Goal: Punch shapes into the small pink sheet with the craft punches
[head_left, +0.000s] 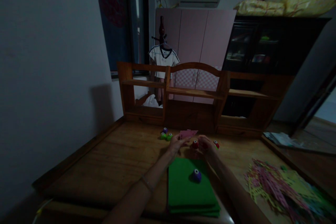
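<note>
My left hand (176, 144) is closed on the edge of a small pink sheet (187, 133), held a little above the table. My right hand (206, 144) is just to the right, its fingers curled; what they hold, if anything, is hidden. Between the hands is a small red piece with a white ring on top (195, 144), possibly a craft punch. Below my wrists lies a stack of green sheets (189, 192), like craft foam. A purple piece of the same kind (196, 175) rests on the stack.
Beyond my left hand stand green pieces (163, 135) and a purple one (165, 130). A red and green piece (216, 144) is right of my right hand. Pink and yellow cut scraps (275, 185) spread at the right. A wooden shelf (194, 92) borders the table's back.
</note>
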Demonstrator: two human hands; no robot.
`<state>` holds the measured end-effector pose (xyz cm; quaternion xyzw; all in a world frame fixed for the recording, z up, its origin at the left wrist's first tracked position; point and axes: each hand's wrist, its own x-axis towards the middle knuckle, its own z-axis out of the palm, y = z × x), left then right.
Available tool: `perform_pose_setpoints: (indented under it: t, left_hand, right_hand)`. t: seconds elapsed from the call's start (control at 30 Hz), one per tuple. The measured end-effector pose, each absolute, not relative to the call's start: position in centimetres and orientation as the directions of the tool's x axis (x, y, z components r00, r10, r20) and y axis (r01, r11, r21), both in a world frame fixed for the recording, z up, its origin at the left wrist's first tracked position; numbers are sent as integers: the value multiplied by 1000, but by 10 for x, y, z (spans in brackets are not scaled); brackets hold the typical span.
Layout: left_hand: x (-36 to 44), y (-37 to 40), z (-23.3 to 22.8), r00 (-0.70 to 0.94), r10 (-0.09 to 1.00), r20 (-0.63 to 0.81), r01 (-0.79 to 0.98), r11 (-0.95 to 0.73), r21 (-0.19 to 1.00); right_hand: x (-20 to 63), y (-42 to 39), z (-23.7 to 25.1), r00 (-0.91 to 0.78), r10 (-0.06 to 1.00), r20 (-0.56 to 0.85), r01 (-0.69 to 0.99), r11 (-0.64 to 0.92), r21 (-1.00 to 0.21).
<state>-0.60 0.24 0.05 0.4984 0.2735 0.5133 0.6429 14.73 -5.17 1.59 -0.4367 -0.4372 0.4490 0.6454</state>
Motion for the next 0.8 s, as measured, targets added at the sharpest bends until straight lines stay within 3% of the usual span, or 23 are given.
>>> perform_pose_setpoints:
  t: [0.13,0.4,0.8]
  left_hand:
    - [-4,5,-4,326,936,136,-346,-16,938]
    - [-3,5,-4,358,921,155,-282,-52,958]
    - [-5,4,0,336,921,198,-287,-100,953]
  right_hand:
    - [146,-55,18,165,981,106,-269,148,-952]
    - [141,-63,19,140,983,116,-149,137,-979]
    - [146,-58,16,260,926,274,73,264,-962]
